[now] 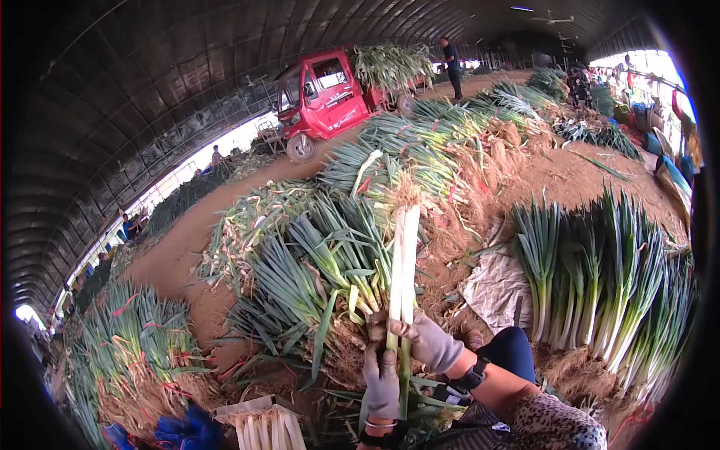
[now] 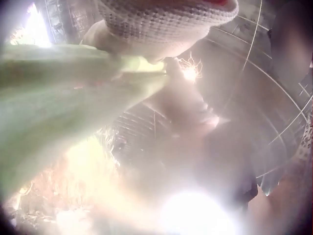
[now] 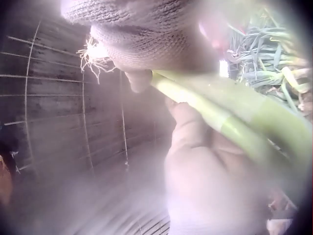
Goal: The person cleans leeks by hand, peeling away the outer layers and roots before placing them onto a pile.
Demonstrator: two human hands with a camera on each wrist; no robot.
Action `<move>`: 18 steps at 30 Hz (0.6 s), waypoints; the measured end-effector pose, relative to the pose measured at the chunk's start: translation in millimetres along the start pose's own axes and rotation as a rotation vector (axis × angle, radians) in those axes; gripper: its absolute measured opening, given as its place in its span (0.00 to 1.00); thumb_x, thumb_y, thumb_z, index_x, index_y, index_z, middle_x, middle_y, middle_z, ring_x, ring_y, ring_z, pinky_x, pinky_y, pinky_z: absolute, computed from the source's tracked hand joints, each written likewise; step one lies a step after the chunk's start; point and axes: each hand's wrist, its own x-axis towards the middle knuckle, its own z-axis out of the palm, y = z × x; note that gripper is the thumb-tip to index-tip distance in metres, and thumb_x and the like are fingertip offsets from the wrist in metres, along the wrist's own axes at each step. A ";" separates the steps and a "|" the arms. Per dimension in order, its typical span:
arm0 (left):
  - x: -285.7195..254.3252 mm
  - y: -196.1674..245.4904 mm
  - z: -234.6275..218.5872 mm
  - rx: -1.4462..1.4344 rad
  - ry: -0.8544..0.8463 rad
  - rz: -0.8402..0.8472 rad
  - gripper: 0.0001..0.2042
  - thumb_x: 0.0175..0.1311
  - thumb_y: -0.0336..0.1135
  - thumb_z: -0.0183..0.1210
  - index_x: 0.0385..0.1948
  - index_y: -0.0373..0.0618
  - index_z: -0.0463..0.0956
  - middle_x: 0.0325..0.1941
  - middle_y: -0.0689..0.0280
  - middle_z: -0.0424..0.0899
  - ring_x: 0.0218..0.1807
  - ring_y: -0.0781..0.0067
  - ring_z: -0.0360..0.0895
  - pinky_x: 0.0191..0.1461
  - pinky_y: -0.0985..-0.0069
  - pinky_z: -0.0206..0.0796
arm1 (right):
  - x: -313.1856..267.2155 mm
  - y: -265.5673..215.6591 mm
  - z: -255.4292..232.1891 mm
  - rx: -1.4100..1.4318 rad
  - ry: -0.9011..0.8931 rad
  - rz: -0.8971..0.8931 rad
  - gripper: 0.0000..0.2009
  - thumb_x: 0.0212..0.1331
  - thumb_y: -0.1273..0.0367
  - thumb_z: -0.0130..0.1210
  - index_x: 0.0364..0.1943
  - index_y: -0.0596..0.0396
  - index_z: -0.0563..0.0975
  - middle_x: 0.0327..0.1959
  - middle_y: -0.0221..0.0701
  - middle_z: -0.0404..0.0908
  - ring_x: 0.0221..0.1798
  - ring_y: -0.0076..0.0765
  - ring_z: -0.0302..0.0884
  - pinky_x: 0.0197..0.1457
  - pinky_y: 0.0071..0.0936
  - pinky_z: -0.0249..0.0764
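Two long green onions [image 1: 406, 262] stand upright in front of me, with tangled roots at the top and pale shafts below. My gloved left hand [image 1: 382, 384] grips them low, around the greener part. Just above, my gloved right hand [image 1: 429, 343] holds the same shafts with its fingers curled round. Bare fingertips stick out of the grey gloves. In the left wrist view the green stalks [image 2: 63, 93] run blurred under the knit glove [image 2: 166, 24]. The right wrist view shows the stalks [image 3: 220, 117] between the fingers, with glare over part of it.
A heap of green onions [image 1: 300, 270] lies right behind the hands. Upright bunches [image 1: 600, 277] stand at right, more bundles [image 1: 139, 337] at left. A pale tray [image 1: 225, 414] with trimmed stalks sits low in front. Farther back are a red loaded truck [image 1: 330, 97] and a standing person [image 1: 452, 67].
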 end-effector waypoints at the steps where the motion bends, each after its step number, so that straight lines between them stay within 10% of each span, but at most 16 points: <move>1: -3.6 0.4 -0.6 -0.014 -0.014 -0.004 0.16 0.68 0.41 0.54 0.46 0.35 0.72 0.43 0.63 0.76 0.45 0.72 0.70 0.50 0.72 0.64 | -3.6 0.7 0.8 -0.008 0.012 0.009 0.26 0.64 0.54 0.55 0.56 0.64 0.71 0.41 0.31 0.79 0.44 0.27 0.76 0.52 0.27 0.73; 15: -44.6 -30.6 -15.6 0.322 -0.094 0.147 0.23 0.64 0.39 0.58 0.55 0.35 0.64 0.45 0.57 0.77 0.47 0.66 0.76 0.52 0.72 0.68 | -16.2 7.0 0.5 0.103 0.132 0.110 0.17 0.62 0.65 0.57 0.53 0.58 0.74 0.38 0.24 0.78 0.40 0.23 0.76 0.42 0.23 0.75; 17: -59.7 -27.1 -21.3 0.399 -0.228 0.101 0.49 0.54 0.49 0.67 0.70 0.37 0.44 0.70 0.46 0.56 0.69 0.53 0.59 0.72 0.68 0.48 | -17.2 7.2 -3.1 0.113 0.117 0.111 0.17 0.61 0.66 0.57 0.53 0.58 0.74 0.37 0.23 0.77 0.40 0.22 0.75 0.43 0.22 0.75; 18: -61.7 -15.0 -17.6 0.237 -0.228 -0.016 0.46 0.55 0.45 0.66 0.69 0.35 0.45 0.69 0.47 0.57 0.68 0.54 0.60 0.71 0.67 0.50 | -18.7 7.2 -4.3 0.138 0.097 0.110 0.17 0.61 0.66 0.57 0.52 0.58 0.74 0.37 0.22 0.77 0.41 0.21 0.75 0.43 0.21 0.74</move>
